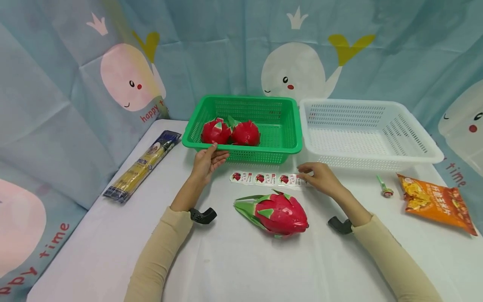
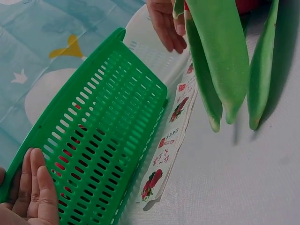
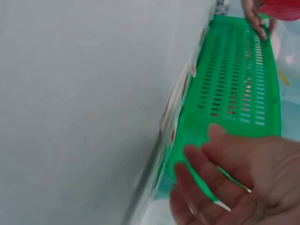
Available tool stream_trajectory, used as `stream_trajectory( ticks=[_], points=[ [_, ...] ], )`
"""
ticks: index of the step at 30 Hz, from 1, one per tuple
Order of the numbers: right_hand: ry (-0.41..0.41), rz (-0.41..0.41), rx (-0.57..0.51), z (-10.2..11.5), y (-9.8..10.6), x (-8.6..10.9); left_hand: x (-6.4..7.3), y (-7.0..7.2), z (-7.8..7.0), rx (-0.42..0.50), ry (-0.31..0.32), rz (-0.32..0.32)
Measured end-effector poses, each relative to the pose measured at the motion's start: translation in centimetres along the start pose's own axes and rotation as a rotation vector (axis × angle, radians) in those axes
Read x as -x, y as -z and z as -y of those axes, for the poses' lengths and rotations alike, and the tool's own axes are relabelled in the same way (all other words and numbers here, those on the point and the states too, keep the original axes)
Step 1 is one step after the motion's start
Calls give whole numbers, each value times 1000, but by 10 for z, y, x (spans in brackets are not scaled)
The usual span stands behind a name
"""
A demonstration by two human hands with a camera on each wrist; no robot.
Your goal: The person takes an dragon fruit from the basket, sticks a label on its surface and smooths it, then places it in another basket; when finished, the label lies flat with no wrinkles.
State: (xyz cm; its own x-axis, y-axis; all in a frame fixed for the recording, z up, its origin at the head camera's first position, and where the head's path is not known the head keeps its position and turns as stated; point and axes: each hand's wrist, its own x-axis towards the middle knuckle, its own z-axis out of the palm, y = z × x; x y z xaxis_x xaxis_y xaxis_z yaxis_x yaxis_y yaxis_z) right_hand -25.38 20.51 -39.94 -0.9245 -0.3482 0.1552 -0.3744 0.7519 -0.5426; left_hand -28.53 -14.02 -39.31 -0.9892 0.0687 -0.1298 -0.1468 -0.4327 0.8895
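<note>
My left hand holds the near rim of a green basket at its left end. The thumb lies over the rim, while the fingers lie against the slotted outer wall. Two red dragon fruits sit inside on the left. In front of the basket lies a strip of stickers printed with dragon fruit. My right hand hovers at the strip's right end, fingers loosely bent and nothing held in the right wrist view. Nearer me, between my forearms, a larger dragon fruit with green leaves rests on the white table.
A white basket stands right of the green one. On the right lie a lollipop and an orange snack bag. A pack of dry noodles lies at the left edge. A blue curtain hangs behind.
</note>
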Motion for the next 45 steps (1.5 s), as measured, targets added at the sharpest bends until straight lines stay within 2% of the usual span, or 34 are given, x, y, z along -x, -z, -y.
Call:
stream_trajectory(
  ticks=[7,10,11,13,14,16,18,20,21,23,25,29,34,37,40,43,45],
  points=[
    [19,52,55,-6,-5,-6,1,0,-1,-3,-18,-4],
    [38,79,107,-7,-7,-7,2,1,0,-18,-22,17],
    [43,86,119,-7,-7,-7,2,2,1,-47,-19,30],
    [49,101,133,-8,-8,-7,3,3,3,-180,-17,71],
    [40,107,128,-8,-8,-7,4,4,4,-284,-19,94],
    [24,114,119,-8,-8,-7,5,5,8,-546,-46,131],
    [8,122,98,-8,-7,-6,5,6,12,-801,-100,151],
    [-12,127,72,-8,-7,-5,5,5,17,-961,-127,136],
    [-20,131,58,-8,-6,-4,4,5,19,-1001,-136,129],
    [-35,138,26,-9,-4,-1,1,3,22,-1008,-124,124],
    [-48,140,6,-9,-3,1,0,0,23,-977,-87,124],
    [-40,138,-12,-10,-2,4,-3,-4,26,-952,-39,132],
    [-35,125,-18,-13,1,9,-3,-6,27,-975,-24,137],
    [-35,115,4,-14,4,12,-2,-7,26,-958,-32,181],
    [-16,90,54,-13,5,15,0,-9,23,-916,-41,253],
    [46,17,73,-8,5,19,4,-14,18,-853,-34,307],
    [132,-66,56,-2,3,19,7,-18,14,-809,-26,339]
  ],
)
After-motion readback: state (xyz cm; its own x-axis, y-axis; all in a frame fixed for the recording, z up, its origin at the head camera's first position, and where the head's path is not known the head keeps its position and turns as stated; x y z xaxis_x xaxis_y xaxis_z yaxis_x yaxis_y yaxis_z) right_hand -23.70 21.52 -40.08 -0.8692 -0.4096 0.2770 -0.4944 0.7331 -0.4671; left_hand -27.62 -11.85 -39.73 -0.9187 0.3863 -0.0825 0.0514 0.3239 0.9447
